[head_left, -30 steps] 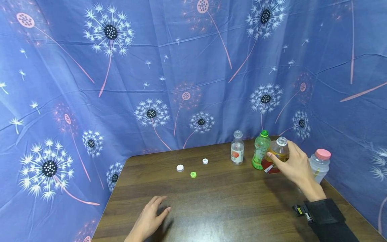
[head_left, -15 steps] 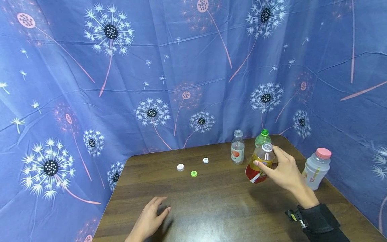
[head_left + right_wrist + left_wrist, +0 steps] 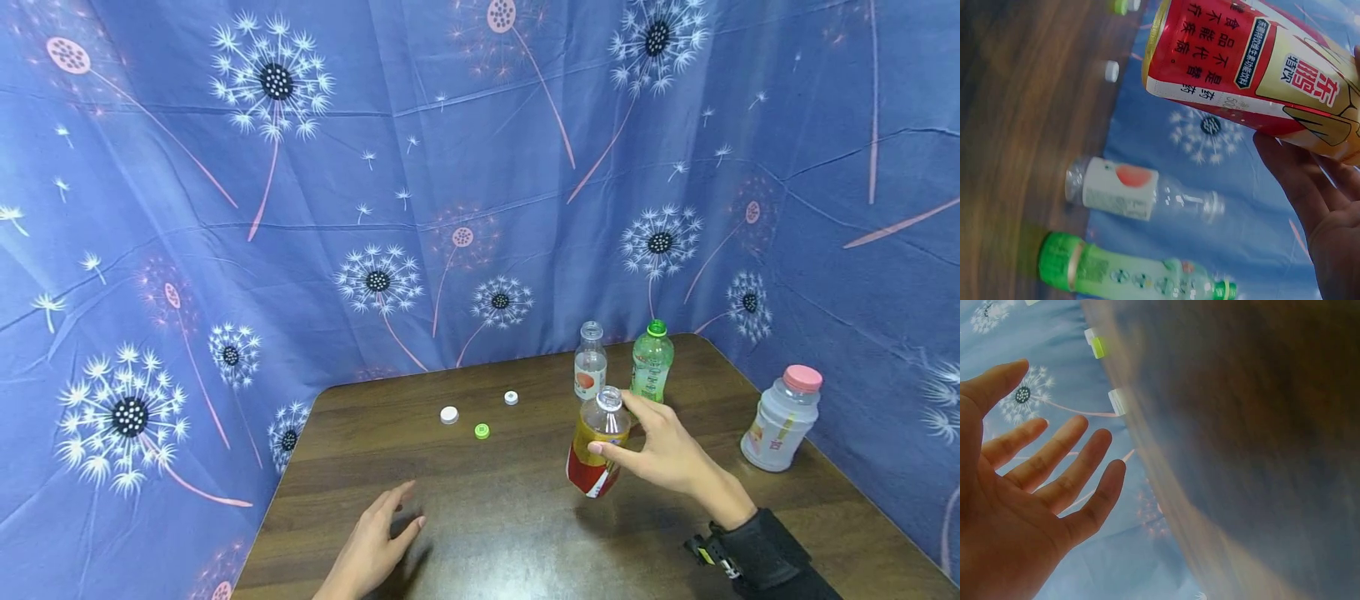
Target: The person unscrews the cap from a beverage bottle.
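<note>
My right hand [image 3: 667, 446] grips a red and yellow plastic drink bottle [image 3: 596, 446] with an uncapped mouth, tilted a little above the table. In the right wrist view the fingers curl round the upper part of that bottle [image 3: 1229, 69]. Behind it stand a clear bottle [image 3: 590, 371] with a peach on its label and a green bottle [image 3: 651, 362], both capless. My left hand [image 3: 371, 537] holds nothing near the table's front left, its fingers relaxed and spread in the left wrist view. The nearest cap to it is the green cap [image 3: 482, 431].
Two white caps, one larger [image 3: 448, 415] and one smaller [image 3: 511, 398], lie on the brown wooden table [image 3: 360, 450] near the green one. A whitish jar [image 3: 782, 421] with a pink lid stands at the right edge. Blue dandelion-print cloth [image 3: 450, 183] hangs round the table.
My right hand has carried the red and yellow bottle left and towards me, away from beside the green bottle. The pink-lidded jar is now fully in sight. My left hand has barely moved.
</note>
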`<state>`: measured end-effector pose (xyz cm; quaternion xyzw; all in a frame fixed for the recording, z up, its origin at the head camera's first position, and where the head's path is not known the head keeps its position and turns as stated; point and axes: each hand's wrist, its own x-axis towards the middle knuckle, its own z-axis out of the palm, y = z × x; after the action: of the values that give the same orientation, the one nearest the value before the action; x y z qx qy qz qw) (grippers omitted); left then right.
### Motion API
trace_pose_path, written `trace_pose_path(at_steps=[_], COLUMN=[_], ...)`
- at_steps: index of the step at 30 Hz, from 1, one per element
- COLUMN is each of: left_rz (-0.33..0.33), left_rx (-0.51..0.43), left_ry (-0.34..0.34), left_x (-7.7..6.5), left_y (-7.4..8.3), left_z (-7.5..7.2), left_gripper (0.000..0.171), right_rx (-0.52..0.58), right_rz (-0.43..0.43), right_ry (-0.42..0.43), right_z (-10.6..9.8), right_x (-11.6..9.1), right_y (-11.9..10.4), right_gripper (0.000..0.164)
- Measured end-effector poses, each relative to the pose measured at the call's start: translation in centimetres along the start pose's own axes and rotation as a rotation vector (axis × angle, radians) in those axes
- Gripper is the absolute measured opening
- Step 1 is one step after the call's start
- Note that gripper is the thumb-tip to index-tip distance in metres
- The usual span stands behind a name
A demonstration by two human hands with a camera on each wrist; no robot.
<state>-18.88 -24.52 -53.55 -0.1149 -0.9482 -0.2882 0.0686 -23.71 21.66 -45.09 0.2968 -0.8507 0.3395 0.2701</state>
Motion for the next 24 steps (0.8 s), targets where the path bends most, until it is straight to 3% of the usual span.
trace_pose_path(at_steps=[8, 24], left_rz=[0.004, 0.014], left_rx=[-0.010, -0.013], left_ry=[0.011, -0.040], left_x=[-0.1, 0.0], left_y=[-0.1, 0.5], left_z=[0.1, 0.1], left_gripper=[0.060, 0.054], right_rx=[0.178, 0.228], right_rz=[0.005, 0.079], right_ry=[-0.148, -0.281], right_z=[2.6, 6.3], right_x=[-0.6, -1.6], right_y=[-0.9, -2.1], right_gripper=[0.062, 0.067])
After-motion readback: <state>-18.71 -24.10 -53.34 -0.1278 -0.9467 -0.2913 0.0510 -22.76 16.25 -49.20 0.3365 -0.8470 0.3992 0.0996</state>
